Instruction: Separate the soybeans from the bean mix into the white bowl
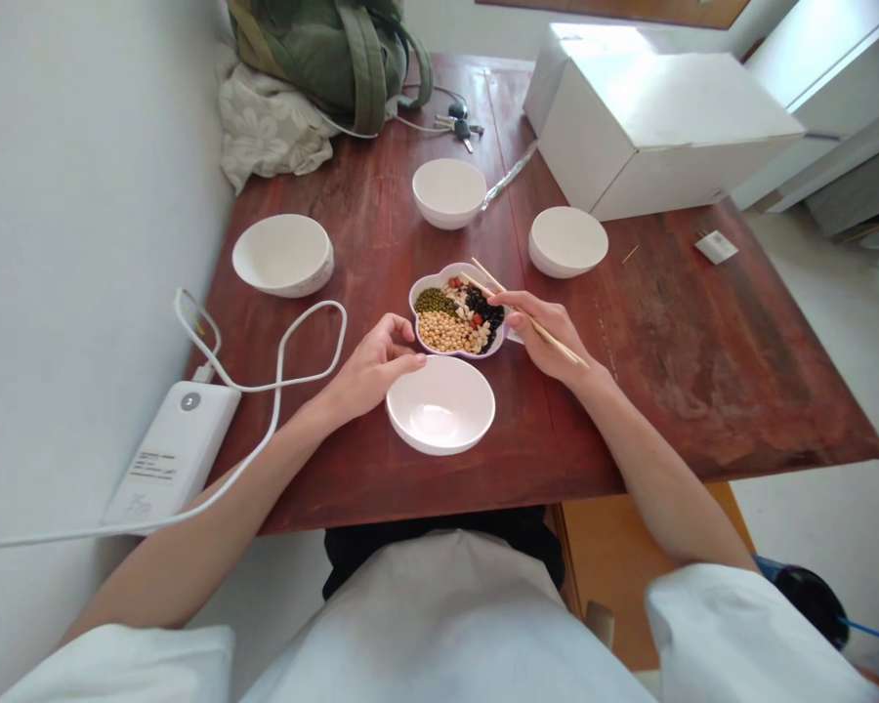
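My right hand (549,332) grips a pair of wooden chopsticks (557,344), their tips over the flower-shaped dish (412,310) with a pale purple rim. In that dish lie green beans (435,301), yellow soybeans (443,332), black beans (489,317), and some peanuts and red pieces mixed among them. Between the chopstick tips I cannot make out anything. My left hand (377,363) rests at the dish's left side, fingers loosely bent and thumb apart, the thumb by the rim of a white bowl (440,408). This bowl stands just in front of the dish, nearest my body.
Three more white bowls stand around the dish: one left (284,256), one behind (448,193), one right (567,242). A white box (651,117), green backpack (314,59) and keys (460,125) lie farther back. A power bank (176,454) with a looping cable (282,371) is at left.
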Tool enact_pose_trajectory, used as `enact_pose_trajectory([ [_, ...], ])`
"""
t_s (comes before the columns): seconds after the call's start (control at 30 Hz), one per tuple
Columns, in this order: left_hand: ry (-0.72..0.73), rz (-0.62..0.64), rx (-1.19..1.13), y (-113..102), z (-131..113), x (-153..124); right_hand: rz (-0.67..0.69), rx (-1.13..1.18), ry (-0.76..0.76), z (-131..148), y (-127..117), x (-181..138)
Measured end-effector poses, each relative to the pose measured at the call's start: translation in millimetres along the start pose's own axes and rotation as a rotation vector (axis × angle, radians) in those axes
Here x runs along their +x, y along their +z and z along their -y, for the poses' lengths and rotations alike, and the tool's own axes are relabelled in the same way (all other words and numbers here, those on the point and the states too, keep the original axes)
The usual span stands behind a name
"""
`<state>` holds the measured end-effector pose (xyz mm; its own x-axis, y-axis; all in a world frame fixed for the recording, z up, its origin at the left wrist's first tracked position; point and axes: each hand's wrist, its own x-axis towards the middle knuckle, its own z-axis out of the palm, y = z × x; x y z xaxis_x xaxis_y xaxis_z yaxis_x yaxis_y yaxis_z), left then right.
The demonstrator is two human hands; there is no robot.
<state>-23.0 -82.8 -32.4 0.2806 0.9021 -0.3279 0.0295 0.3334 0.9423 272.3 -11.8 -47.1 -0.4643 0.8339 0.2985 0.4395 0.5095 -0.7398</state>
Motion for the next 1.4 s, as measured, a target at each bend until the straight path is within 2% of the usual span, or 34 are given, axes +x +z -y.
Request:
enact_pose_trajectory([
  [0.23,0.008,-0.007,0.024,3,-1,-3,0.024,0.036,-0.035,-4,-1,-1],
  [0.63,-0.067,0.053,-0.014,3,-2,-6,0.028,0.02,-0.039,-5,-3,-5],
  [0.9,-0.068,0.096,-0.031,4,-3,-8,0.038,0.02,-0.048,-7,-6,-15],
  [1.1,-0.085,0.054,-0.024,8,-5,-10,0.099,0.034,-0.098,-7,-10,-17],
  [1.33,-0.076,0.082,-0.032,7,-4,-10,0.164,0.015,-0.09,-6,-15,-16],
  [1.4,-0.073,0.087,-0.034,6,-4,-9,0.147,0.028,-0.093,-7,-18,-16],
])
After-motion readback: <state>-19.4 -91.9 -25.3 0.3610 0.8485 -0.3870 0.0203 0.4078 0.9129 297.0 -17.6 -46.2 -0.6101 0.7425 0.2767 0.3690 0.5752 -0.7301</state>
